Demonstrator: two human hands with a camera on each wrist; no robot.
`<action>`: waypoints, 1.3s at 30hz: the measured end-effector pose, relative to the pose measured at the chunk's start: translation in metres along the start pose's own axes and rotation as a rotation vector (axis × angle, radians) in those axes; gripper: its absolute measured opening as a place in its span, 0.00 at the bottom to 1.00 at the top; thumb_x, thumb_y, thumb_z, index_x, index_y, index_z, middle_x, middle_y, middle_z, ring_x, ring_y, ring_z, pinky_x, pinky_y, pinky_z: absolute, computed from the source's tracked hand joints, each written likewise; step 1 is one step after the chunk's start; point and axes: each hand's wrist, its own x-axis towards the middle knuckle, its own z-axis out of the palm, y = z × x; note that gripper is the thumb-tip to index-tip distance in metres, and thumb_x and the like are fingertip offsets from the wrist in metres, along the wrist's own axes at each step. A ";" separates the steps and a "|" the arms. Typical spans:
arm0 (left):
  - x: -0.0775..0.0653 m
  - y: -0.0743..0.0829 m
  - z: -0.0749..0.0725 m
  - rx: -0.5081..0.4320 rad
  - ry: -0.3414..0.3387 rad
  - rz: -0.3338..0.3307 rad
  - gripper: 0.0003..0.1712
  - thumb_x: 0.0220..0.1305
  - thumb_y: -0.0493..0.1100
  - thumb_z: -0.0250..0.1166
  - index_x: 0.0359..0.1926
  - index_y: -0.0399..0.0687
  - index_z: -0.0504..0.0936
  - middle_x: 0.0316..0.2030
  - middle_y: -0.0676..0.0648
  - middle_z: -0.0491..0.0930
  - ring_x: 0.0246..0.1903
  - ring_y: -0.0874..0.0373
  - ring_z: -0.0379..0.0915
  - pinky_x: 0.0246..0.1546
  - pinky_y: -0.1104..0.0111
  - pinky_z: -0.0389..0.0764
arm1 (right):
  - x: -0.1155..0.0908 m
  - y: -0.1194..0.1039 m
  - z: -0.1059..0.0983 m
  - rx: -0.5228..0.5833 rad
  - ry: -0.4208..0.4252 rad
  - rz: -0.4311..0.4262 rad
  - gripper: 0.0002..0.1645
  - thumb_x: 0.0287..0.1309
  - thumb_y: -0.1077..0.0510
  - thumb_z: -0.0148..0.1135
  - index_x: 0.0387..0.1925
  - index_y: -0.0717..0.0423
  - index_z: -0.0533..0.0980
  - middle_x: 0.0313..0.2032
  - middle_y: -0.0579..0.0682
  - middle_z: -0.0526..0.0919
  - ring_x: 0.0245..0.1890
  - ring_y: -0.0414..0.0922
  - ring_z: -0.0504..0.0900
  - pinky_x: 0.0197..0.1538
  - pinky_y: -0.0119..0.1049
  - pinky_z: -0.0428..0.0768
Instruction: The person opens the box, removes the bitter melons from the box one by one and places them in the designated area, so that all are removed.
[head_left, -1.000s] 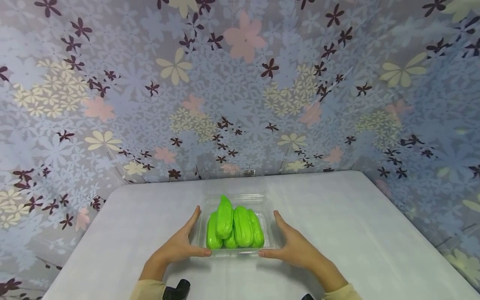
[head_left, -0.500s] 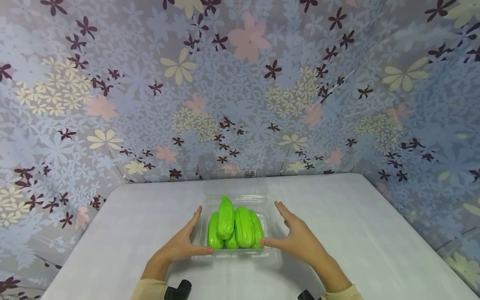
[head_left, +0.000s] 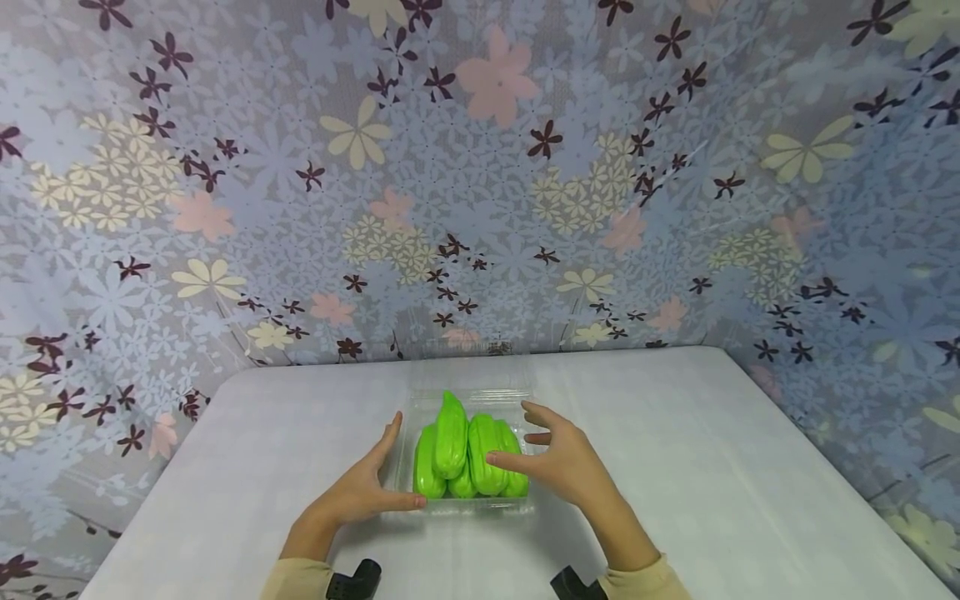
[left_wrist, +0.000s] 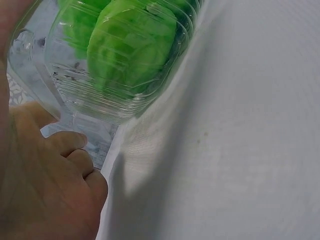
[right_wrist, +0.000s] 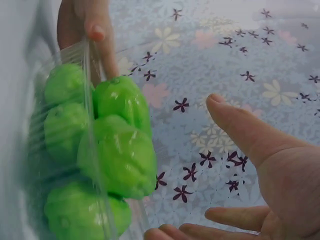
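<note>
A clear plastic clamshell container [head_left: 472,506] stands on the white table, with several glossy green pepper-like vegetables [head_left: 450,433] piled in it. My left hand [head_left: 356,492] holds the container at its left side, thumb at the front corner and index finger along the side wall. In the left wrist view the other fingers [left_wrist: 80,160] of that hand are curled below the container wall. My right hand [head_left: 566,462] hovers over the right part of the container, thumb and fingers spread apart. In the right wrist view a gap shows between its thumb [right_wrist: 240,122] and the vegetables.
Behind the vegetables, the container's clear lid [head_left: 471,371] stands raised, hard to make out. A floral cloth [head_left: 487,208] hangs behind the white-covered table [head_left: 660,433] and along its sides. Dark wrist devices [head_left: 356,579] are strapped at both sleeves.
My right hand has let go of the container's right side, lifted and moved left over the vegetables. My left hand stays at the left side. The container and vegetables stay in place.
</note>
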 end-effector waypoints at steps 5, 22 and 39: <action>0.001 -0.001 0.000 -0.006 -0.002 -0.008 0.75 0.48 0.52 0.82 0.82 0.55 0.35 0.79 0.41 0.31 0.76 0.39 0.27 0.70 0.37 0.38 | 0.002 -0.003 0.008 0.002 -0.014 0.023 0.59 0.44 0.39 0.81 0.73 0.56 0.65 0.67 0.58 0.72 0.58 0.59 0.79 0.51 0.55 0.82; 0.000 0.000 0.000 -0.008 -0.006 0.020 0.74 0.49 0.52 0.81 0.82 0.52 0.35 0.79 0.42 0.32 0.76 0.39 0.26 0.70 0.37 0.39 | 0.004 0.000 0.028 -0.032 -0.016 0.001 0.55 0.44 0.43 0.82 0.70 0.61 0.69 0.62 0.61 0.76 0.55 0.60 0.81 0.48 0.54 0.83; 0.002 -0.004 -0.001 -0.016 -0.018 0.012 0.75 0.49 0.54 0.81 0.81 0.55 0.34 0.79 0.44 0.31 0.76 0.42 0.26 0.70 0.37 0.38 | 0.005 0.002 0.045 -0.104 0.014 -0.066 0.57 0.45 0.41 0.81 0.69 0.68 0.67 0.59 0.63 0.78 0.52 0.59 0.82 0.49 0.53 0.83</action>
